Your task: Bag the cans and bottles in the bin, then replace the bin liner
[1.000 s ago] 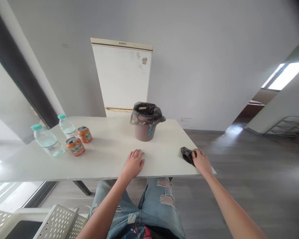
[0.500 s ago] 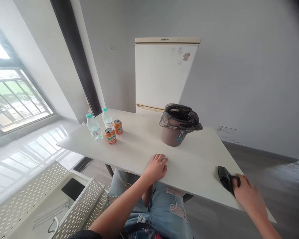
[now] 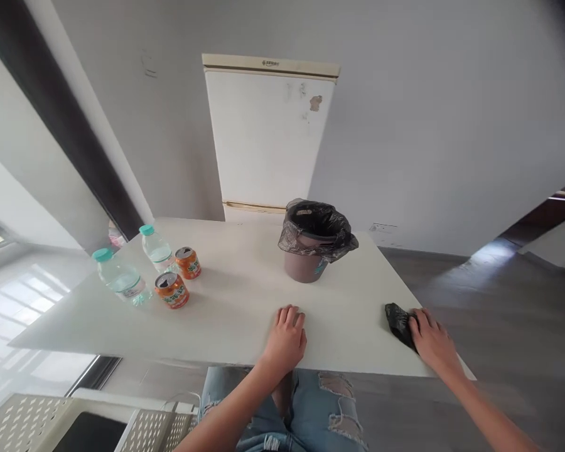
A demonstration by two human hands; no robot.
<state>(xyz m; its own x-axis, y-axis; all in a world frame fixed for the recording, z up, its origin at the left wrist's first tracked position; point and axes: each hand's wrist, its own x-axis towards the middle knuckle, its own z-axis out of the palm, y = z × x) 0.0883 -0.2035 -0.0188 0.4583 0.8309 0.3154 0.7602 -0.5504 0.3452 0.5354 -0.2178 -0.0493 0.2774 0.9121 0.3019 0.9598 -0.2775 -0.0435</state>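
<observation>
My left hand (image 3: 285, 336) rests on the white table (image 3: 235, 320) near its front edge, fingers loosely bent, with nothing in it. Over by the right edge, my right hand (image 3: 435, 339) grips one end of a bunched black plastic bag (image 3: 399, 321) that lies on the tabletop. A brownish trash bin (image 3: 304, 267) stands upright beyond my hands, its rim covered by a black bin liner (image 3: 341, 235) folded outward. Left of it are two orange drink cans (image 3: 172, 292), opened on top, and two clear plastic bottles (image 3: 122, 279) with teal caps, all upright.
A white fridge (image 3: 268, 138) stands against the grey wall behind the table. At lower left, beside my legs, is a cream perforated rack (image 3: 28, 417) with a dark flat panel (image 3: 91, 433). Grey floor (image 3: 452, 282) lies to the right.
My view has turned to the right and shifted, so the window is mostly out of sight. My right hand now lies flatter over the bag's end. Bin, cans and bottles have kept their places.
</observation>
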